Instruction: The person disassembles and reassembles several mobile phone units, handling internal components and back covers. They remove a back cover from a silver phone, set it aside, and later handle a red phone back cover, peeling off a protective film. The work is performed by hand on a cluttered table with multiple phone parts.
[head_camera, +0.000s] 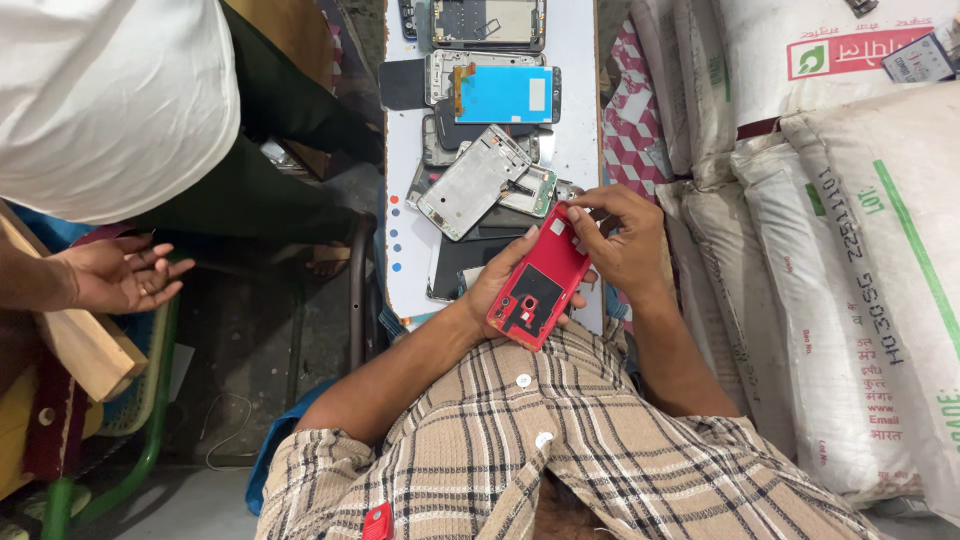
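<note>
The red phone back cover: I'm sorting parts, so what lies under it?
Under the red phone back cover are the left hand and a dark phone panel on the white table; the rest is hidden.

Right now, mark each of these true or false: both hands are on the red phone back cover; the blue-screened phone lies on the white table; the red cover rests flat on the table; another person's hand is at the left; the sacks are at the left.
1. Both hands hold the red phone back cover: true; left hand under it, right hand at its top.
2. The blue-screened phone lies on the white table: true.
3. The cover rests flat on the table: false; it is held up.
4. Another person's hand is at the left: true.
5. The sacks are at the left: false; right.
</note>
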